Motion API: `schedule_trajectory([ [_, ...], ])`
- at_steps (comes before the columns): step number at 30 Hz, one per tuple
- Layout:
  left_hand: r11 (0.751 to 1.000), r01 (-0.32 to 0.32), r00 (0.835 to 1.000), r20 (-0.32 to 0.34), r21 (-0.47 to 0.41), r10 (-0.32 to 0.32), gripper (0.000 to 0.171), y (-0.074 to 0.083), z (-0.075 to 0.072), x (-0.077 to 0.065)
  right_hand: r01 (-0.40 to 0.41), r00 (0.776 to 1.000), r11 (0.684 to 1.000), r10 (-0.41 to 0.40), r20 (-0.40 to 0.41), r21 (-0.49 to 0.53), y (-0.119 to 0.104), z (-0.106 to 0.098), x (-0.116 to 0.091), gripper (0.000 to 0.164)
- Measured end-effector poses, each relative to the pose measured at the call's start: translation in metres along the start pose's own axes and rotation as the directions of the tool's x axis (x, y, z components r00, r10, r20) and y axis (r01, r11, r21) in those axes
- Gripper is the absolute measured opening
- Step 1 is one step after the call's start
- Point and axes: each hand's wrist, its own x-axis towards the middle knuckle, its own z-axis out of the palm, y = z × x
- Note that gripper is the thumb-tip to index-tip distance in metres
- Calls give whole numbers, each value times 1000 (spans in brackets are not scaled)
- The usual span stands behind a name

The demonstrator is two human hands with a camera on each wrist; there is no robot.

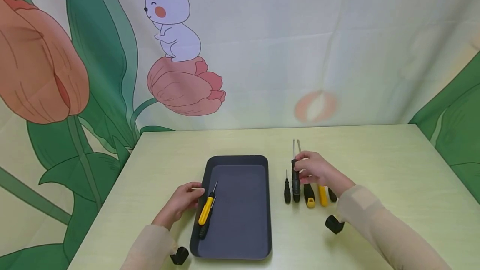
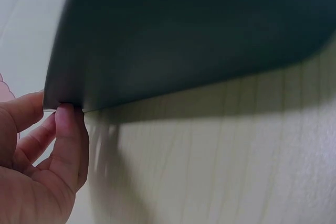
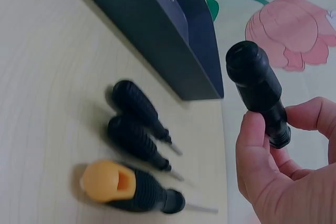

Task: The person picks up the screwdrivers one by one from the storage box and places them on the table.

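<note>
A dark tray (image 1: 240, 211) lies on the table, and my left hand (image 1: 184, 198) pinches its left rim. In the left wrist view, the thumb and fingers of that hand (image 2: 47, 156) grip the tray's edge (image 2: 173, 40). Inside the tray, along its left side, lie a yellow-and-black screwdriver (image 1: 206, 211) and a black screwdriver (image 1: 203, 231). To the tray's right, my right hand (image 1: 313, 167) holds a black screwdriver (image 3: 257, 82) near the shaft end of its handle, raised off the table. The held screwdriver's shaft is hidden in the right wrist view.
Under and beside the right hand lie a small black screwdriver (image 1: 287, 190), a black one with a yellow end (image 1: 309, 195), a yellow-handled tool (image 1: 322, 196) and another black handle (image 1: 332, 195). A printed curtain (image 1: 262, 53) hangs behind the table.
</note>
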Motion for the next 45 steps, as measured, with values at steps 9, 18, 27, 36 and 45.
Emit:
schedule_trajectory([
  [9, 1000, 9, 1000, 0, 5, -9, 39, 1, 0, 0, -7, 1000, 1000, 7, -4, -19, 8, -19, 3, 40],
  [18, 1000, 1, 1000, 2, 0, -1, 39, -1, -1, 1, -28, 1000, 998, 27, -14, -59, 17, -37, 6, 43],
  [27, 1000, 11, 1000, -4, 2, -11, 39, 1, 0, 0, -42, 999, 995, 39, -30, -94, 25, -53, 7, 44],
  [36, 1000, 14, 1000, -6, -2, -14, 38, 2, 0, 0, -60, 998, 989, 55, -36, -135, 30, -69, 8, 43],
  [45, 1000, 15, 1000, -6, 3, -15, 39, 1, 0, 0, -116, 993, 979, 109, -53, -169, 32, -79, 5, 41],
])
